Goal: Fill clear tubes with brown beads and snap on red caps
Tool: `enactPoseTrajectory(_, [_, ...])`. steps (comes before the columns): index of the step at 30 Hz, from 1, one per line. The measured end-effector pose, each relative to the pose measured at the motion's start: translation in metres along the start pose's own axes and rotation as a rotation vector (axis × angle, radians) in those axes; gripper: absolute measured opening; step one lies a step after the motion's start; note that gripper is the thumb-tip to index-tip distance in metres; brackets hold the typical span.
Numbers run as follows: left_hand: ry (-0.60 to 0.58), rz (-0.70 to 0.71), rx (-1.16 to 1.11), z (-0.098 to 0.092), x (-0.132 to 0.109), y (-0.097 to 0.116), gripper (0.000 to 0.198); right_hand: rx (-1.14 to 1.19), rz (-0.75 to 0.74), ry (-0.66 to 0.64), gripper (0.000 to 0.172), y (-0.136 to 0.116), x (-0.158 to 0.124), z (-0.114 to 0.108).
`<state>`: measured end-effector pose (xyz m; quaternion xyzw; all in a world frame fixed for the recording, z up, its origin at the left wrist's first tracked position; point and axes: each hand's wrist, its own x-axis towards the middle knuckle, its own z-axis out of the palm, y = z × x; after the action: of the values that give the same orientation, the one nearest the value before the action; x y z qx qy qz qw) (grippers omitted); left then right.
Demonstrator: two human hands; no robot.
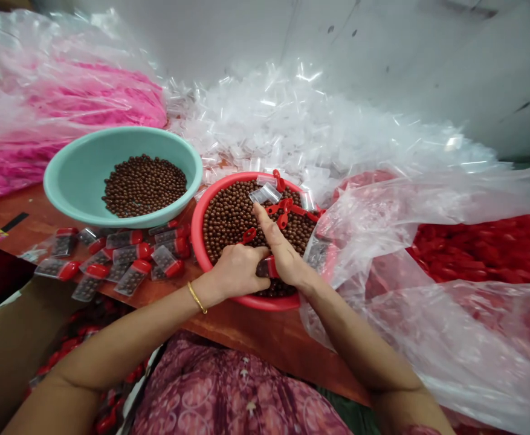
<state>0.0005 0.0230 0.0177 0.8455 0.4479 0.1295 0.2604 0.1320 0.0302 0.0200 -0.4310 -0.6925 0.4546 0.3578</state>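
My left hand (240,272) is closed around a small clear container with a red cap (268,267), over a red basin (197,235) of brown beads or balls (226,211). My right hand (283,251) lies against the capped end, its visible fingers stretched out towards the far side. The container's lower part is hidden by my fingers. On the brown balls beyond my hands rest an empty clear tube (265,194) and several loose red caps (284,214).
A turquoise basin (60,181) with brown balls stands left. Several filled, red-capped containers (133,278) lie before it. Clear tubes (283,127) are heaped behind. Plastic bags hold pink pieces (101,96) at far left and red pieces (482,248) at right.
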Motion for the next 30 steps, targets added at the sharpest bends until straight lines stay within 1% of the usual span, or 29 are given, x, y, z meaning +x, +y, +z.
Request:
enactPoseTrajectory(3, [0.049,0.051,0.014,0.001,-0.006,0.003,0.023,0.110,0.030,-0.037,0.072,-0.006,0.000,0.001])
enactPoseTrajectory(5, [0.138,0.062,0.019,-0.002,-0.015,0.003,0.015,0.165,0.065,0.002,0.077,-0.004,0.003,-0.004])
enactPoseTrajectory(6, [0.200,0.042,0.024,-0.006,-0.023,0.002,0.012,0.145,0.075,0.053,0.081,-0.002,0.005,-0.010])
enactPoseTrajectory(7, [0.264,0.005,0.035,-0.011,-0.032,-0.001,0.011,0.072,0.078,0.117,0.080,0.002,0.008,-0.016])
enactPoseTrajectory(8, [0.326,-0.050,0.057,-0.017,-0.043,-0.007,0.012,-0.057,0.072,0.179,0.075,0.007,0.009,-0.024])
enactPoseTrajectory(9, [0.378,-0.121,0.092,-0.024,-0.056,-0.014,0.012,-0.233,0.057,0.224,0.065,0.012,0.011,-0.032])
enactPoseTrajectory(10, [0.413,-0.199,0.142,-0.031,-0.070,-0.025,0.013,-0.432,0.032,0.243,0.053,0.016,0.012,-0.039])
enactPoseTrajectory(11, [0.429,-0.282,0.209,-0.037,-0.084,-0.037,0.014,-0.626,-0.006,0.227,0.041,0.020,0.013,-0.043])
enactPoseTrajectory(12, [0.414,-0.360,0.285,-0.041,-0.099,-0.050,0.014,-0.789,-0.054,0.175,0.033,0.023,0.014,-0.046])
enactPoseTrajectory(13, [0.382,-0.422,0.358,-0.044,-0.113,-0.064,0.012,-0.908,-0.106,0.096,0.030,0.025,0.015,-0.045])
enactPoseTrajectory(14, [0.339,-0.465,0.419,-0.045,-0.126,-0.077,0.011,-0.983,-0.158,0.006,0.031,0.026,0.016,-0.043])
enactPoseTrajectory(16, [0.236,-0.490,0.492,-0.046,-0.147,-0.098,0.011,-1.070,-0.247,-0.174,0.036,0.025,0.020,-0.033])
enactPoseTrajectory(18, [0.152,-0.468,0.515,-0.048,-0.155,-0.105,0.011,-1.139,-0.302,-0.307,0.034,0.023,0.023,-0.024])
enactPoseTrajectory(19, [0.126,-0.447,0.526,-0.052,-0.154,-0.103,0.012,-1.166,-0.315,-0.346,0.030,0.022,0.024,-0.021])
enactPoseTrajectory(21, [0.094,-0.359,0.543,-0.061,-0.138,-0.089,0.017,-1.182,-0.307,-0.360,0.021,0.021,0.024,-0.020])
enactPoseTrajectory(23, [0.095,-0.197,0.531,-0.070,-0.106,-0.069,0.022,-1.117,-0.267,-0.302,0.018,0.022,0.019,-0.024])
enactPoseTrajectory(25, [0.147,-0.037,0.506,-0.073,-0.060,-0.053,0.026,-0.990,-0.226,-0.191,0.015,0.026,0.011,-0.030])
enactPoseTrajectory(26, [0.201,-0.003,0.513,-0.071,-0.033,-0.049,0.029,-0.911,-0.210,-0.117,0.014,0.029,0.007,-0.033])
enactPoseTrajectory(27, [0.269,0.015,0.530,-0.068,-0.005,-0.049,0.033,-0.830,-0.204,-0.034,0.014,0.032,0.004,-0.036])
enactPoseTrajectory(28, [0.306,0.053,0.541,-0.064,0.023,-0.052,0.037,-0.754,-0.209,0.051,0.016,0.035,0.001,-0.039])
enactPoseTrajectory(30, [0.292,0.196,0.556,-0.055,0.073,-0.064,0.040,-0.616,-0.232,0.192,0.021,0.040,-0.002,-0.043])
